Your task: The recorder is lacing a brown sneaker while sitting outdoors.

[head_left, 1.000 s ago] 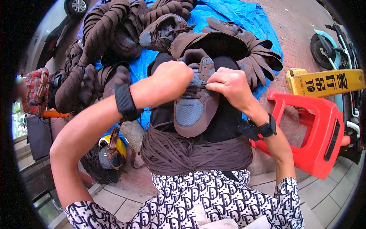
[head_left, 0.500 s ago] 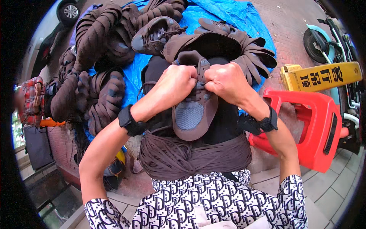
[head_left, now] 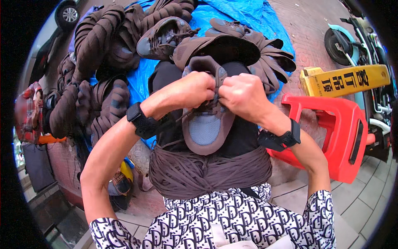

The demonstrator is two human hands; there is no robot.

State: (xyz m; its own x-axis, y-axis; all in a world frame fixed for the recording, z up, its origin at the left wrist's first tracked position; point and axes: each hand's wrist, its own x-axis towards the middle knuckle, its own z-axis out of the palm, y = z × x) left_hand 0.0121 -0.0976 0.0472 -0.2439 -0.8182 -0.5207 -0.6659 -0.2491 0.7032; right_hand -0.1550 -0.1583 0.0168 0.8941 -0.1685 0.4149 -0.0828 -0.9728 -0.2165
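Observation:
A brown sneaker upper point(head_left: 203, 130) with a grey-blue mesh toe lies across my dark-trousered lap, toe toward me. My left hand point(head_left: 199, 89) is closed over the left edge of its lacing opening. Facing it, my right hand point(head_left: 240, 93) is closed at the right edge, knuckles up. A brown shoelace point(head_left: 216, 98) shows between the hands and seems pinched in the fingertips, which are mostly hidden. Some lace also shows by the toe, below my left hand. A thick bundle of brown laces point(head_left: 211, 170) lies over my lap, nearest my body.
Stacks of nested brown uppers point(head_left: 97, 41) rest on a blue tarp point(head_left: 248, 10) at left and ahead. More uppers point(head_left: 273, 62) fan out beyond my right hand. To the right stand a red plastic stool point(head_left: 348, 137), a yellow sign box point(head_left: 344, 81) and a teal-and-white two-wheeler point(head_left: 348, 39).
My left hand has turned over the opening, and my right hand has shifted slightly inward. Lace now shows loose beside the toe. The whole view has slid a little.

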